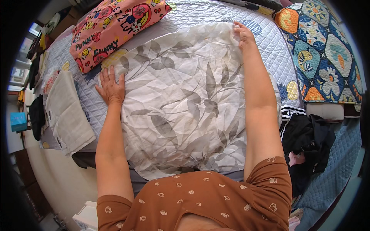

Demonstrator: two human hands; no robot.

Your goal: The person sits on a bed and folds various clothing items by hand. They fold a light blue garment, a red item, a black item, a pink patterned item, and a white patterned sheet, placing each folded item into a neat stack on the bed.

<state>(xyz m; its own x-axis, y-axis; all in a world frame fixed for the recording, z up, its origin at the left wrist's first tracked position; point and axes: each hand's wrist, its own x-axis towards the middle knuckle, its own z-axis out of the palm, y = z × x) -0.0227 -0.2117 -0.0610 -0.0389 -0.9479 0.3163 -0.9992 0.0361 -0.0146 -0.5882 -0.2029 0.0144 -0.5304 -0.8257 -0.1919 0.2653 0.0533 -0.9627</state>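
Note:
A white cloth [181,104] with grey leaf sprays lies spread in front of me on the bed, wrinkled, its near end bunched close to my body. My left hand [111,86] rests flat at its left edge, fingers apart, nothing held. With the arm stretched out, my right hand [244,35] is at the cloth's far right corner, its fingers curled and seeming to pinch the edge; the fingertips are small and partly hidden.
A pink printed cushion [115,29] lies at the far left on the quilted pale bedspread [216,11]. Left of me is a beige folded cloth [67,111]. A colourful patterned quilt [323,54] lies at far right, with dark clothes [304,138] nearer me.

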